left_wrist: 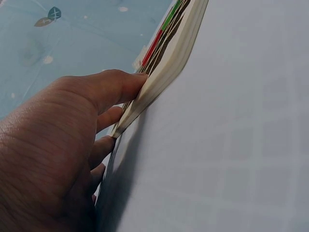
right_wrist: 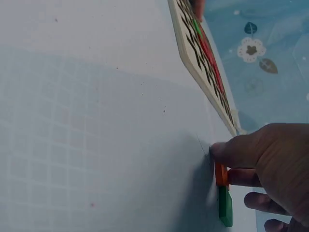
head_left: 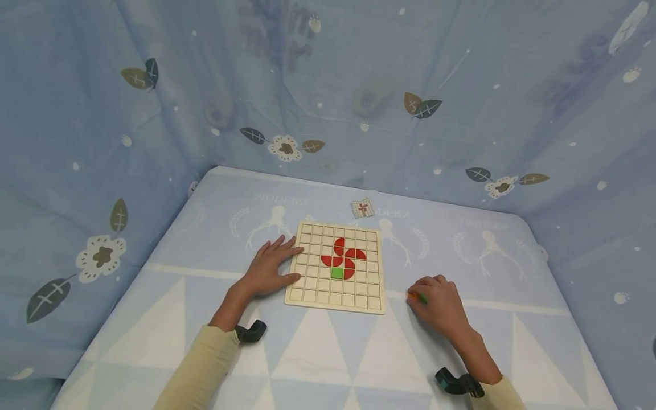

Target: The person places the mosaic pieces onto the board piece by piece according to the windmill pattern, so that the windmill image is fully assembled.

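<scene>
A pale wooden grid board point(head_left: 318, 287) lies on the table, carrying several red rounded pieces point(head_left: 349, 269) laid as a pinwheel. One green square piece point(head_left: 336, 273) sits just below them. My left hand point(head_left: 269, 265) rests at the board's left edge, thumb and forefinger touching its rim, the other fingers spread. To the right of the board, my right hand point(head_left: 438, 302) pinches an orange piece point(right_wrist: 221, 175) close to the tabletop. A green piece point(right_wrist: 225, 207) stands end to end with the orange one, partly hidden by the hand in the head view.
Behind the board lies a small pattern card point(head_left: 363, 208) with a red pinwheel figure. A patterned cloth covers the table point(head_left: 312, 353). Blue fabric walls point(head_left: 333, 85) rise at the back and sides. Black wrist devices point(head_left: 251, 332) sit on both wrists.
</scene>
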A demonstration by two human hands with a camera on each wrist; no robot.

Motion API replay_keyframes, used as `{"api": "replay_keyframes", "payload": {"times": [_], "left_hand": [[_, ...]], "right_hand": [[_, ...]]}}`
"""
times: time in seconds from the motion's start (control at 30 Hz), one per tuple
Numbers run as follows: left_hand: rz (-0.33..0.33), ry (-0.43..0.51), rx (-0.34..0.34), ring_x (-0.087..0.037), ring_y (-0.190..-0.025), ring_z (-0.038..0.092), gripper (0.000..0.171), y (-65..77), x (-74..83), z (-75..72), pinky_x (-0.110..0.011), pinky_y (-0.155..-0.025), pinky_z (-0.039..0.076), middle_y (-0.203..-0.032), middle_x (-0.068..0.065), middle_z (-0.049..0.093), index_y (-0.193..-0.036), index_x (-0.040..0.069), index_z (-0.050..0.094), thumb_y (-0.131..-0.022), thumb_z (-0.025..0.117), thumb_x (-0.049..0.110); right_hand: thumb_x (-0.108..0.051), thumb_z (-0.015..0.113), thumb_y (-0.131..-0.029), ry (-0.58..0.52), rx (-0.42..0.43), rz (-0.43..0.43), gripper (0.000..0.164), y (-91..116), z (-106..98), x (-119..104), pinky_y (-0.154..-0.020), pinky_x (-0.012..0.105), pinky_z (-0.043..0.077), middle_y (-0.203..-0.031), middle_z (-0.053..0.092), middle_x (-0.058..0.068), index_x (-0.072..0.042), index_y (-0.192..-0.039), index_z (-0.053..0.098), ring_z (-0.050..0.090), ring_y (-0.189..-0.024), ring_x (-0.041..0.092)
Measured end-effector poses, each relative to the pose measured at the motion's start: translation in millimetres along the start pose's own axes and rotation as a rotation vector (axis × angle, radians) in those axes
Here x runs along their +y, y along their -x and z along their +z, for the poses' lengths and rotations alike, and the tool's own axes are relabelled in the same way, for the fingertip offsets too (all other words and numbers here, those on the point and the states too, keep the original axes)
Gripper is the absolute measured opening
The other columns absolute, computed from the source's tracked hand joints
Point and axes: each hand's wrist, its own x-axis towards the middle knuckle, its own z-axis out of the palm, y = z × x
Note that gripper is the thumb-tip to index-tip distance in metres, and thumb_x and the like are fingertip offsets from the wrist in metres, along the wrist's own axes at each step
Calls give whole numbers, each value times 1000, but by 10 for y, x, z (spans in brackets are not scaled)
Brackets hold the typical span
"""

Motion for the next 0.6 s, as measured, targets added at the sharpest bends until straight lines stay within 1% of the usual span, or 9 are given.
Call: {"api": "replay_keyframes", "payload": {"times": [0.17,0.27,0.37,0.5,0.6], "left_hand": [[-11,-7,-6,-26,-149,13,67,3,-27,0,-49,-117,7,-158,-6,30,-145,17,50,-87,71,41],[-17,-8,-7,-26,-149,12,67,6,-32,-1,-49,-118,6,-159,-5,29,-146,17,50,-87,71,42],[-17,-1,-3,-26,-149,12,67,10,-33,-4,-49,-117,6,-158,-5,30,-145,17,51,-87,71,41],[-8,-5,-1,-26,-148,13,67,6,-36,2,-50,-117,7,-158,-5,30,-145,18,51,-87,71,42],[-1,-3,-3,-26,-148,14,67,-1,-28,10,-50,-117,7,-158,-5,30,-145,18,51,-87,70,43]], "right_hand": [[-12,87,-73,-23,-42,-9,15,-35,-45,12,-62,41,42,-87,70,2,-13,-85,79,58,-78,26],[-11,88,-71,-20,-29,-41,14,-83,-39,28,-61,39,41,-83,71,1,-14,-81,79,57,-74,23],[-10,88,-68,-30,33,-102,14,-119,14,59,-60,36,38,-79,71,-1,-13,-77,78,56,-69,19],[-10,87,-63,-88,147,-183,15,-163,110,75,-60,34,35,-74,71,-2,-12,-74,77,53,-65,15],[-10,87,-62,-146,188,-216,16,-193,174,48,-60,34,35,-73,70,-3,-13,-73,76,51,-66,14]]}}
